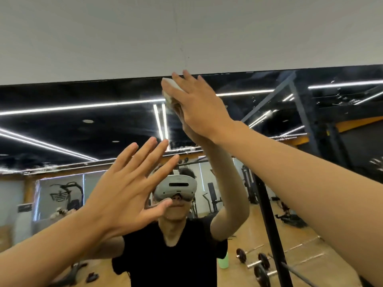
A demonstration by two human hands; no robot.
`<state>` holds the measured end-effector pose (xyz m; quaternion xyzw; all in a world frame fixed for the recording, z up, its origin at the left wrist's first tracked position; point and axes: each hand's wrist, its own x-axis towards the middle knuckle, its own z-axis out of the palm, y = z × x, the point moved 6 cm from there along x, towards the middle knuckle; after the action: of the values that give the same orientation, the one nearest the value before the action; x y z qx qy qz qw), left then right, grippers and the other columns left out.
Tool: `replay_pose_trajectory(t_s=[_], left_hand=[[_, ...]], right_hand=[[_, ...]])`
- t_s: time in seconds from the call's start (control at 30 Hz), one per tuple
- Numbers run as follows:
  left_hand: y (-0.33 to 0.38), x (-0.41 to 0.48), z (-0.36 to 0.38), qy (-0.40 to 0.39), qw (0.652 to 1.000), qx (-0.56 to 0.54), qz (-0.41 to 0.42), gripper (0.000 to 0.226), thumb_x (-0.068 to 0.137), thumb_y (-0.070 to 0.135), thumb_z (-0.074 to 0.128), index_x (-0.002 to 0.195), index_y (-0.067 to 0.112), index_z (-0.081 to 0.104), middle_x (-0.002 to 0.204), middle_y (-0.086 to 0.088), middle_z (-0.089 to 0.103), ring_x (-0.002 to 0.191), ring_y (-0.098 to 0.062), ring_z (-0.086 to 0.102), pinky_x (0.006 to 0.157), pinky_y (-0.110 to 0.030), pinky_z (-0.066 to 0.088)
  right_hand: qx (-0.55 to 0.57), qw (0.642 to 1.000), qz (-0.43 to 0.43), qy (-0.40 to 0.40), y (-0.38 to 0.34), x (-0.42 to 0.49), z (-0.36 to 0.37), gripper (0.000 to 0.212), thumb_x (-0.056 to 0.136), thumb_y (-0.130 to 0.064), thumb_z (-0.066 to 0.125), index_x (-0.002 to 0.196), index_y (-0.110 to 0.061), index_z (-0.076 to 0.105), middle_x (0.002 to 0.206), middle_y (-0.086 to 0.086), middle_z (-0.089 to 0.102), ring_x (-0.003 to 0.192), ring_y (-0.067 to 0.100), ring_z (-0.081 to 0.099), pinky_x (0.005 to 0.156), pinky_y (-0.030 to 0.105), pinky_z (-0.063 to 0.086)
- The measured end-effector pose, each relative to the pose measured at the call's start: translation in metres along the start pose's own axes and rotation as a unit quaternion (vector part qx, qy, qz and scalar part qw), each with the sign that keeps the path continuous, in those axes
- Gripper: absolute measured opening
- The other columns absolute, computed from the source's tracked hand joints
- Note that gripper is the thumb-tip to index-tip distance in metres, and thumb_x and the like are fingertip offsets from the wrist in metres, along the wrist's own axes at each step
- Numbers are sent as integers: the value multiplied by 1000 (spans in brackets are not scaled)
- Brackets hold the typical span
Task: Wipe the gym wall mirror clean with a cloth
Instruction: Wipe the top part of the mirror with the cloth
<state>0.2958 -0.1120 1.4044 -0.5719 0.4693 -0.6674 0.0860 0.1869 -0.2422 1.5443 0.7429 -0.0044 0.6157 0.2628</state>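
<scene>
The gym wall mirror (72, 125) fills the lower two thirds of the head view, its top edge running under a white wall. My right hand (199, 104) is raised to that top edge and presses a pale folded cloth (171, 88) flat against the glass with straight fingers. Only the cloth's left part shows past my fingers. My left hand (128, 189) is held up lower and to the left with fingers spread and straight, holding nothing. Whether it touches the glass I cannot tell. White smears mark the glass (182, 149) below the cloth.
The white wall (186, 34) lies above the mirror. A vertical seam (267, 216) between mirror panels runs down at the right. The reflection shows a person in a black shirt with a headset, barbells on a wooden floor and gym machines.
</scene>
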Motion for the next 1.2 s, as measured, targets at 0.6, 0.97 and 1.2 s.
replay_pose_trajectory(t_s=[0.6,0.97,1.2], left_hand=[[6,1,7,37,999,-29,-24,89,95,74,40,167,24,29,175,-14,17,163,-33,14,126,-58,17],[5,-2,6,39,998,-44,-20,88,93,70,43,167,23,31,175,-14,18,163,-33,15,126,-58,17],[-3,-7,-3,34,998,-60,13,83,94,69,40,164,24,37,173,-15,23,161,-34,20,124,-53,16]], right_hand=[[35,997,42,55,-41,27,4,58,109,-7,45,163,-17,27,171,10,20,160,30,8,128,40,1],[16,999,32,35,23,8,-9,54,110,-9,41,160,-28,36,167,6,32,159,29,17,129,39,3],[29,986,144,73,9,6,-8,50,109,-8,40,158,-19,39,167,11,32,158,30,19,130,42,5]])
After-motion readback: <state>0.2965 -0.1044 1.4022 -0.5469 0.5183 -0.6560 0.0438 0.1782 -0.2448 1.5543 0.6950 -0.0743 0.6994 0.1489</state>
